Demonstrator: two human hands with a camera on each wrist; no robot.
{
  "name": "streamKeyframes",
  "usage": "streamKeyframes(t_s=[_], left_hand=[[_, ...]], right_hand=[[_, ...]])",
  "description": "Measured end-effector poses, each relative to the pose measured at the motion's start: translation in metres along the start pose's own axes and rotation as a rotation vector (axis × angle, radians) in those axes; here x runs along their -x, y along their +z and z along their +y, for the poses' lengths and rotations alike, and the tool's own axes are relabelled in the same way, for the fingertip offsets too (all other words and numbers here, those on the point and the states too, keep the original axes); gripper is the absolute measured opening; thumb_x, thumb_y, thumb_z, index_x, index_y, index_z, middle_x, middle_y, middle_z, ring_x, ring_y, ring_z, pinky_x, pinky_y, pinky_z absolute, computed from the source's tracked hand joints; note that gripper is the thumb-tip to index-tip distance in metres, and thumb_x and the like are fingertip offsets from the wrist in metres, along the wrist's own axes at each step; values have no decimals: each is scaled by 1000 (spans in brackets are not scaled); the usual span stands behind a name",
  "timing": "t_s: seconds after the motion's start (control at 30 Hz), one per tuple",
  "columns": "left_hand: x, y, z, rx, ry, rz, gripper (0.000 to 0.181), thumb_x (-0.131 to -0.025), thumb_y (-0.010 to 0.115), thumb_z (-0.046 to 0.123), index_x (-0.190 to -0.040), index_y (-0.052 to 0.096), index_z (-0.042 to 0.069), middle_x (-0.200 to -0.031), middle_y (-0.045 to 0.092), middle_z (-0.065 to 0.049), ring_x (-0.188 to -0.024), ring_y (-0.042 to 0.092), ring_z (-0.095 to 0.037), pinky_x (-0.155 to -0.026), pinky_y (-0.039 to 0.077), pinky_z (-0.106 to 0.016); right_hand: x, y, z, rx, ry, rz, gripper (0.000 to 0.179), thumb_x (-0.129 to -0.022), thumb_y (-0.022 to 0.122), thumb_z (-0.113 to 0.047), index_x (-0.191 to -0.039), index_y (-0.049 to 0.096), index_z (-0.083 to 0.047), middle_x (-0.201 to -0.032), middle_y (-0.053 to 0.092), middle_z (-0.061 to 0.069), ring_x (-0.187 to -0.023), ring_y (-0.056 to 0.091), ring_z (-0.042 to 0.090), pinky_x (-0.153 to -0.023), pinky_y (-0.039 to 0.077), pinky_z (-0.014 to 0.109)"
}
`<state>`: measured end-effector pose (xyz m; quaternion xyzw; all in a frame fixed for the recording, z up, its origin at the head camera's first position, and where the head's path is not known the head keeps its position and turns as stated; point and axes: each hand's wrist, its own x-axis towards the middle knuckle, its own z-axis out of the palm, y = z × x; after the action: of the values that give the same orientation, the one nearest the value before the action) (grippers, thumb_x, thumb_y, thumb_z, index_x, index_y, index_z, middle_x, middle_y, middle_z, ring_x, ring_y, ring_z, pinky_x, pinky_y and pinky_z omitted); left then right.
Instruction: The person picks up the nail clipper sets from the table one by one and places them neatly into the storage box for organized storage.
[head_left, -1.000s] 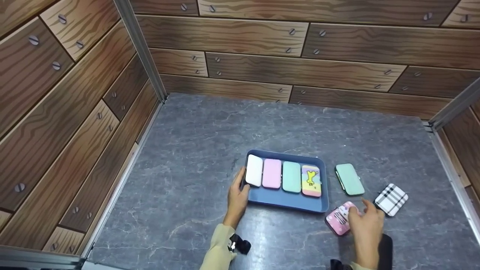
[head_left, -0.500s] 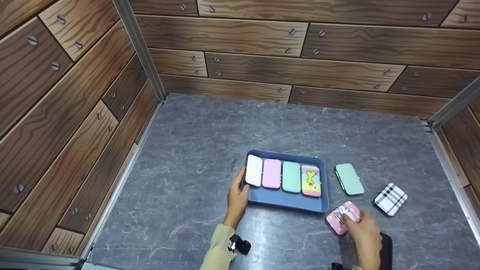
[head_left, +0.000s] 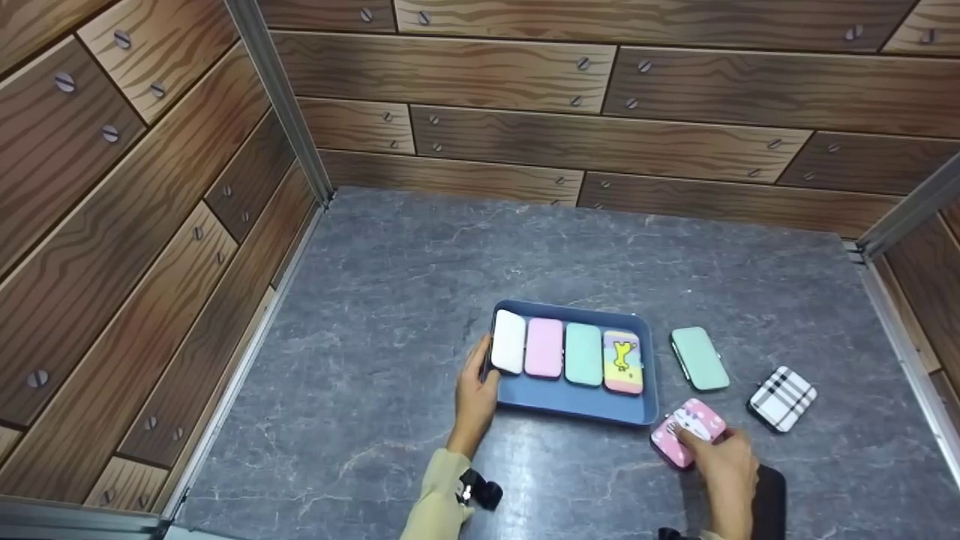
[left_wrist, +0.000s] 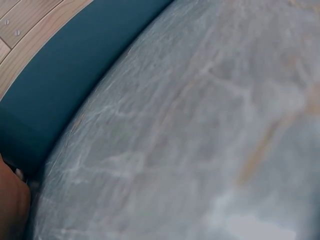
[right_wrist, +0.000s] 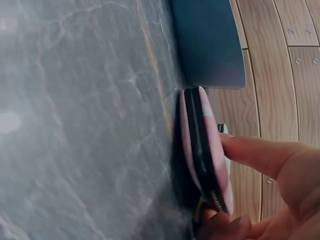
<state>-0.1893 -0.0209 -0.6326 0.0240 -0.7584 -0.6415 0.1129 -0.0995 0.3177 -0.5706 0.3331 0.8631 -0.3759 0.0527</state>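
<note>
In the head view, my left hand (head_left: 475,397) grips the left wall of a blue tray (head_left: 570,405), thumb at the rim. A row of small flat cases lies in it: a white case (head_left: 508,342), a plain pink case (head_left: 544,347), a mint case (head_left: 583,354) and a giraffe-pattern case (head_left: 622,361). Right of the tray, my right hand (head_left: 726,469) pinches a pink patterned case (head_left: 697,420), thumb on its top face. In the right wrist view, the case's black side band and clasp show, with fingertips (right_wrist: 225,227) under its near end.
A second mint case (head_left: 700,358) and a black-and-white plaid case (head_left: 782,400) lie on the grey marbled table right of the tray. A black object (head_left: 770,499) sits by my right forearm. Wood-patterned walls (head_left: 510,71) enclose the back and sides.
My right hand has come down onto the pink patterned case; its thumb has moved left across the top and the fingers have closed at its edge. Left hand and tray are still.
</note>
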Motion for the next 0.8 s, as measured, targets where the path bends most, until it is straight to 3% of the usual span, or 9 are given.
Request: streamKeyframes(t_s=[0.1, 0.2, 0.27, 0.33, 0.47, 0.57, 0.67, 0.8], left_hand=[[0, 0, 0, 8, 2, -4, 62, -87, 51, -5, -148, 46, 7, -152, 43, -13, -142, 36, -24, -115, 29, -38], [1, 0, 1, 14, -5, -9, 62, -88, 50, -5, -149, 45, 7, -153, 42, -13, -142, 36, -25, -114, 31, -40], [1, 0, 1, 16, -10, -12, 61, -89, 49, -5, -149, 44, 7, -153, 41, -14, -142, 36, -25, -114, 32, -41], [1, 0, 0, 12, -14, -13, 61, -89, 49, -5, -149, 44, 7, -153, 41, -14, -142, 36, -25, -114, 32, -41], [1, 0, 0, 4, -18, -3, 62, -88, 50, -5, -148, 46, 8, -153, 42, -14, -142, 35, -25, -115, 30, -41], [1, 0, -1, -1, -23, 3, 61, -88, 50, -4, -148, 46, 8, -153, 42, -14, -142, 35, -26, -116, 29, -41], [1, 1, -2, 8, -22, 1, 61, -89, 50, -4, -148, 46, 8, -153, 41, -14, -142, 36, -25, -115, 30, -41], [1, 0, -1, 22, 0, 4, 62, -88, 50, -7, -148, 46, 8, -152, 42, -15, -141, 38, -26, -114, 32, -41]], right_hand=[[-2, 5, 1, -40, -19, 45, 78, -80, 78, -42, -128, 50, 12, -124, 53, 37, -113, 49, 55, -94, 38, 61], [-4, 10, 3, -81, -21, 89, 66, -79, 79, -42, -118, 60, 9, -96, 67, 26, -83, 66, 41, -78, 46, 50], [-5, 13, 5, -122, -24, 114, 61, -80, 79, -41, -114, 63, 8, -77, 68, 14, -59, 65, 29, -66, 46, 40], [-7, 17, 7, -199, -15, 135, 57, -82, 77, -39, -114, 63, 6, -66, 64, -1, -47, 58, 17, -56, 44, 32], [-12, 29, 10, -518, 3, 180, 43, -87, 73, -25, -113, 60, 6, -57, 54, -16, -44, 46, 4, -41, 39, 22], [-13, 37, 11, -730, -2, 238, 32, -88, 72, -17, -108, 58, 4, -57, 53, -18, -48, 45, -1, -45, 39, 16], [-13, 39, 11, -819, -19, 287, 24, -88, 72, -15, -101, 59, 1, -60, 55, -17, -55, 49, -2, -53, 40, 13], [-13, 39, 10, -963, -23, 295, 10, -88, 70, -10, -91, 61, -6, -63, 60, -13, -58, 53, -1, -55, 44, 12]])
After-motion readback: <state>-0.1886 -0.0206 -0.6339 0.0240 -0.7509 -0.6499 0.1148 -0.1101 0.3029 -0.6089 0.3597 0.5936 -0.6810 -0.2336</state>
